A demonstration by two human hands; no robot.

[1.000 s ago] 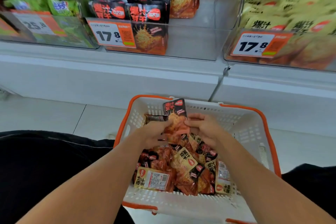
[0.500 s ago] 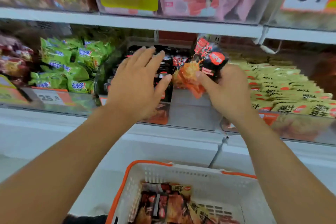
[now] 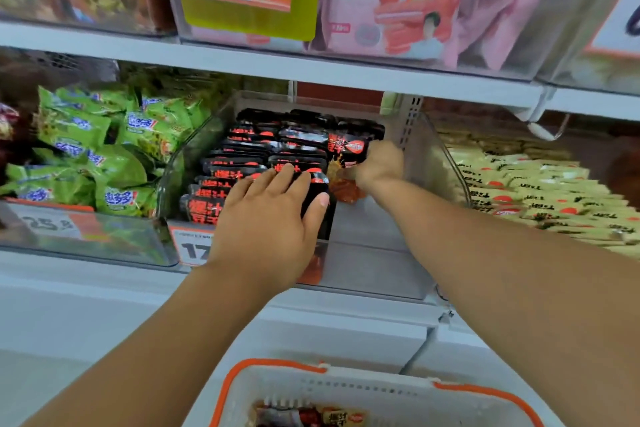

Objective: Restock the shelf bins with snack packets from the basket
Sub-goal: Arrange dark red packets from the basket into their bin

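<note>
both hands are up at the shelf now, out of the basket (image 3: 277, 388). right hand (image 3: 379, 166) has its grip closed round a black-and-orange snack packet (image 3: 346, 152), now lowered into the clear middle bin (image 3: 377, 253) at the right end of the row. left hand (image 3: 266, 218) lies flat, fingers straight, on the near packets. one more nearly stocked; basket still has packets.

Glossy foil packets (image 3: 263, 163), clear plastic bin (image 3: 429, 163).
</note>
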